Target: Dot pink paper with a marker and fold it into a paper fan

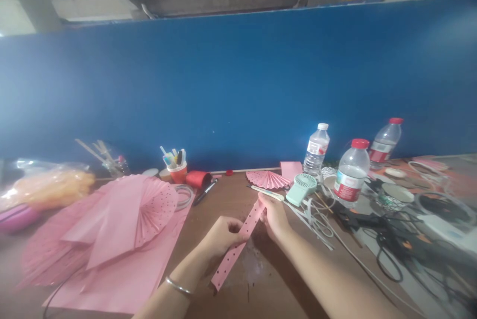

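Between my two hands is a narrow folded strip of pink paper [228,265] dotted with small punched holes, held aslant over the brown table. My left hand [224,232] pinches it near the middle, thumb on top. At the strip's far end, my right hand [275,214] grips it with closed fingers. Just beyond the right fingertips lies a slim pale tool, perhaps a cutter [269,193]. A pleated pink paper fan [268,179] rests farther back. On the left, more punched pink fans [156,204] lie with flat pink sheets [122,284].
Bottles [352,172] stand at the back right beside a mint handheld fan [301,189]. Tangled white cord [316,222] and black cables [391,254] spread along the right. A cup of pens [178,172], a red spool [198,180] and a pen [205,192] sit before the blue partition [231,85].
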### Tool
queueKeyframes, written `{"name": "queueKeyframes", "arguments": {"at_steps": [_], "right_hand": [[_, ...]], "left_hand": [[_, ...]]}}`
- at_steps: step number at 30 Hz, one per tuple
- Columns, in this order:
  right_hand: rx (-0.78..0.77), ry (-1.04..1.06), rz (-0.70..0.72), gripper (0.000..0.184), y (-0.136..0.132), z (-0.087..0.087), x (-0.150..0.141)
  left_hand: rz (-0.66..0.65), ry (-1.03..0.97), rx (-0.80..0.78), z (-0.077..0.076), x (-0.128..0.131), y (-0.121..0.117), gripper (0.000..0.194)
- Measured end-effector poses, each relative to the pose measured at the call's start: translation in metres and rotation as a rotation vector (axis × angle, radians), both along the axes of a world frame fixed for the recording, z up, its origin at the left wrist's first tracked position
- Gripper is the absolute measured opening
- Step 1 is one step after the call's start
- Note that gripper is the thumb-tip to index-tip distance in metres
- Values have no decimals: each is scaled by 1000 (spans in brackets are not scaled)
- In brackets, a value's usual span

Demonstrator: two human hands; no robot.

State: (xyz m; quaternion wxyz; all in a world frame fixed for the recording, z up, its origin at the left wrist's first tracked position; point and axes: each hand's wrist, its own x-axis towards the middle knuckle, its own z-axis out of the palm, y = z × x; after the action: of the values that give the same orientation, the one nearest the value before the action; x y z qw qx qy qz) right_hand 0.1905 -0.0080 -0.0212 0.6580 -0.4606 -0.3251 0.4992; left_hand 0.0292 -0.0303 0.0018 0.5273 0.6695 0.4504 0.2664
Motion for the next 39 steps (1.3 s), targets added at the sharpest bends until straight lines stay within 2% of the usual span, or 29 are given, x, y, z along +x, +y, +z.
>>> {"name": "queueKeyframes", "arguments": {"at_steps": [3,5,7,9,12,16,20,24,32,36,39], "right_hand": [[14,124,-77,38,6,-2,8],[29,187,-44,35,8,-2,11],[24,156,69,34,5,-1,9],[0,36,235,33,0,-1,1],[-3,-95,397,28,-10,-2,-14],[25,-50,377,26,-15,-5,-24],[26,44,373,25,-13,-8,-22],[3,92,377,24,-13,-9,-21],[27,16,398,25,-15,-7,-22],[12,59,412,20,-14,-8,-21],[25,54,422,16,-14,-9,-21]], "left_hand": [[-25,-1,35,-5,-1,4,19],[29,-23,69,-9,-1,9,23],[118,-56,75,-13,-1,13,22],[204,-95,72,-15,-1,15,23],[259,-114,99,-13,-1,14,27],[219,-131,118,-7,1,10,24],[147,-244,112,-4,3,9,23],[133,-250,111,-4,2,9,23],[95,-279,92,-3,2,9,20],[112,-274,81,-1,2,9,15],[183,-184,140,0,1,9,9]]}}
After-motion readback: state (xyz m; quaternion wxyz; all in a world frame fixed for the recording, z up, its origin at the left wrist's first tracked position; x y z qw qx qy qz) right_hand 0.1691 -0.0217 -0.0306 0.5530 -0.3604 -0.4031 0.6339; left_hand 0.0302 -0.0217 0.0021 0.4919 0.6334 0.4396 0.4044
